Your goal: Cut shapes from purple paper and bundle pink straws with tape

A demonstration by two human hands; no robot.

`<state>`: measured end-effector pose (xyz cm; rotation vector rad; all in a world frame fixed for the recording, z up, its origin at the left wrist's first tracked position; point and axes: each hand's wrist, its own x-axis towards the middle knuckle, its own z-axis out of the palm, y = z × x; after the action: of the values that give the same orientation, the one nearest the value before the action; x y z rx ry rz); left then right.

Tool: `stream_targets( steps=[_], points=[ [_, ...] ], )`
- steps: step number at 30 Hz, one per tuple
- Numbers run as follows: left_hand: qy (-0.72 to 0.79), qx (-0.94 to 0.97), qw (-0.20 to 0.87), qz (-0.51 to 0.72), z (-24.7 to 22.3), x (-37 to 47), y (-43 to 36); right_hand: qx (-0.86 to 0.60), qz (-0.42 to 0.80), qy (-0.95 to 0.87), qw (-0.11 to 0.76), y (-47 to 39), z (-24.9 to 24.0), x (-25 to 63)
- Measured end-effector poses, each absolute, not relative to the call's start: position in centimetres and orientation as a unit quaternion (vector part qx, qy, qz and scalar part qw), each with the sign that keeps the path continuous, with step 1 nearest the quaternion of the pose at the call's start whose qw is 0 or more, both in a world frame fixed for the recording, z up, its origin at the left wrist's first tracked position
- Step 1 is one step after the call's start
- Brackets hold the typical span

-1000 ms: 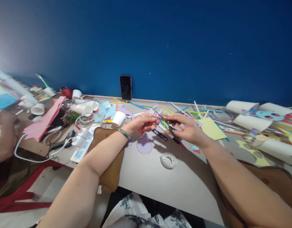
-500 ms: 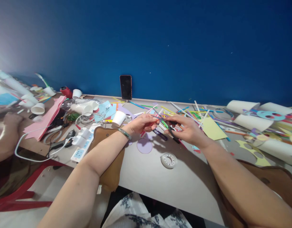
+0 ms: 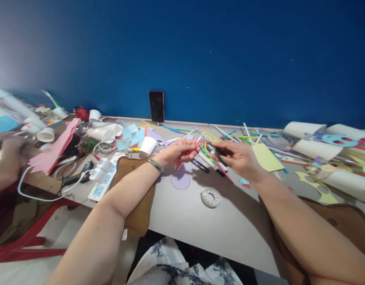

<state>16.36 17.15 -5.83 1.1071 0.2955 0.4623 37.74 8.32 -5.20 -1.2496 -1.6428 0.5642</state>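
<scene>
My left hand (image 3: 184,152), with a bracelet at the wrist, is pinched closed on a thin pink-and-white straw (image 3: 199,139). To its right, my right hand (image 3: 240,157) is closed around black-handled scissors (image 3: 219,153), mostly covered by the fingers. The blades cannot be made out clearly. Below my left hand, a purple paper circle (image 3: 180,180) lies flat on the table. A roll of white tape (image 3: 211,197) rests nearer to me. Between the hands lie a dark pen-like item (image 3: 201,165) and several loose markers and straws.
A phone (image 3: 156,106) leans against the blue wall. A white paper cup (image 3: 148,146) and a power strip (image 3: 100,188) with cables are on the left. Yellow paper (image 3: 267,158) and white paper cylinders (image 3: 317,150) lie to the right. Another person's arm (image 3: 8,162) shows at far left.
My right hand has drawn the scissors away to the right, and their handles have closed up. My left hand stays nearly in place, its pink-and-white straw now plainer to see.
</scene>
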Motion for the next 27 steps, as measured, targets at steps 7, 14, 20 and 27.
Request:
stream_targets(
  steps=[7, 14, 20, 27],
  points=[
    [0.313, 0.423, 0.728, 0.439, -6.3, 17.2, 18.4, -0.603, 0.205, -0.654, 0.408, 8.2, -4.3, 38.6],
    [0.317, 0.404, 0.704, 0.491, -6.7, 17.4, 18.7, -0.665, 0.146, -0.732, -0.01, 8.0, -3.7, 37.7],
    [0.256, 0.422, 0.763, 0.416, -5.7, 17.7, 17.1, -0.626, 0.153, -0.763, -0.051, 8.0, -4.4, 37.4],
    [0.241, 0.487, 0.777, 0.317, -5.7, 17.8, 15.5, -0.622, 0.131, -0.771, -0.041, 8.2, -5.2, 37.2]
  ],
)
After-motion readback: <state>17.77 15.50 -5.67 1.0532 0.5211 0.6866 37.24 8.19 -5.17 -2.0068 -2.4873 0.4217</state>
